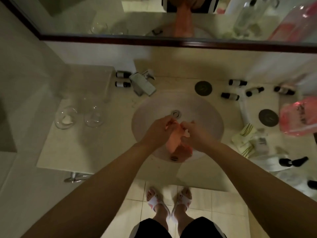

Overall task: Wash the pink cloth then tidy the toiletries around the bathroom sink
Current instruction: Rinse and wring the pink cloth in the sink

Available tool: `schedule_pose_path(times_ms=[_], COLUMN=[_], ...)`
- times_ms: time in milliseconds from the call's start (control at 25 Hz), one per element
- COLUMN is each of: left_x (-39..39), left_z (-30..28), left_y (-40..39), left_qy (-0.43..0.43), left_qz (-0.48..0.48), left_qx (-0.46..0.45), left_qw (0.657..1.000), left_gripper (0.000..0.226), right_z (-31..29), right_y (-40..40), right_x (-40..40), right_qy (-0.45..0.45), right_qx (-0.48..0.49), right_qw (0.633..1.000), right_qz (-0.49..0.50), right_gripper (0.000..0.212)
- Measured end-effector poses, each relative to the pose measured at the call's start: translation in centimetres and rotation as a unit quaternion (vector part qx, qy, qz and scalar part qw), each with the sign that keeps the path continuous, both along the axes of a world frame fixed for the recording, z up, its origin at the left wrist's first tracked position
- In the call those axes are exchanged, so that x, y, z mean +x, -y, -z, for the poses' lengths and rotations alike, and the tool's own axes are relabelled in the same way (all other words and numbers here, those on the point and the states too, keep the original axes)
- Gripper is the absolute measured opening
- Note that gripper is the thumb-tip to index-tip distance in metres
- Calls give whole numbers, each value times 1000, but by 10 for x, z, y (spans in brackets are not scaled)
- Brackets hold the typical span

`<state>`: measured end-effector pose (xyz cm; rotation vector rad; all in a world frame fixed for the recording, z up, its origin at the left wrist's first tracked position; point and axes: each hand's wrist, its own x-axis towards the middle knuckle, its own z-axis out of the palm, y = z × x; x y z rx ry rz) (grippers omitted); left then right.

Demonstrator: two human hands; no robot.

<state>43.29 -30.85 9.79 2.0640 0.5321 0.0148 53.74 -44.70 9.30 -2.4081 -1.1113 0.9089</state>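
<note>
The sink (147, 107) sits mid-counter, below the mirror (120, 18). Both hands, left (157, 130) and right (197, 133), meet over the basin with the cloth (173, 143) between them, its lower end in the bowl. The tap (143, 83) stands behind-left of the sink, two bottles (122, 79) just left of it. Two glasses (80, 116) stand on the left counter. Right of the sink lie four bottles (247, 90), a tray (247, 115) holding a disc (268, 117), and a bag (298, 115) at the edge.
</note>
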Motion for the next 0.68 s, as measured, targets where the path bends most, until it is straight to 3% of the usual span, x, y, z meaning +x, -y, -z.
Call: schedule_pose_path(times_ms=[160, 400, 600, 680], left_x=[-1, 0, -2, -4], left_z=[-22, -57, -84, -85], left_y=[20, 35, 48, 49], left_qy=[16, 42, 48, 71], left_qz=[-83, -165, -257, -287], left_qx=[-12, -23, -18, -36], left_qw=[996, 985, 965, 954], left_gripper=[14, 10, 10, 11], right_z=[-2, -10, -27, -34], right_y=[19, 37, 43, 41], right_x=[0, -3, 7, 11], right_qy=[-35, -49, -35, 27], right_qx=[-18, 57, -23, -55], right_qw=[999, 989, 999, 998], right_qz=[6, 124, 31, 15], right_gripper=[2, 13, 17, 23])
